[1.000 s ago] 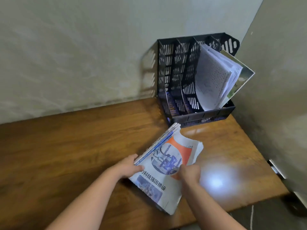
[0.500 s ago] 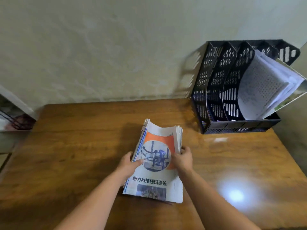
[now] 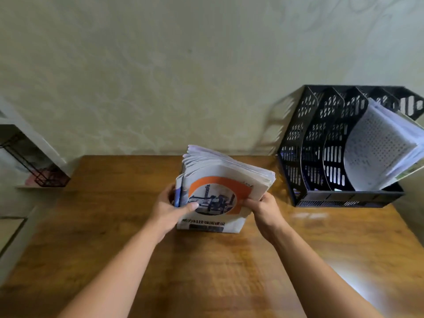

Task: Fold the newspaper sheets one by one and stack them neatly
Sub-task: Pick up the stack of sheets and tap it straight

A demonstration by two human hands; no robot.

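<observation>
A thick stack of folded newspaper sheets (image 3: 220, 177) stands tilted up on its near edge in the middle of the wooden table (image 3: 206, 271). Its front page shows an orange ring around a blue picture, with a dark headline below. My left hand (image 3: 171, 208) grips the stack's left edge, thumb across the front page. Gripping the right edge is my right hand (image 3: 263, 208), with its fingers on the front page. The far ends of the sheets fan out loosely at the top.
A black slotted file rack (image 3: 321, 161) stands at the back right against the wall, with white papers (image 3: 380, 152) leaning in its right slot. A white shelf with a black wire frame (image 3: 34, 166) sits past the table's left edge.
The stack lay flat and slanted on the table. Both hands squared it and have now raised its far end, so it stands on its near edge.
</observation>
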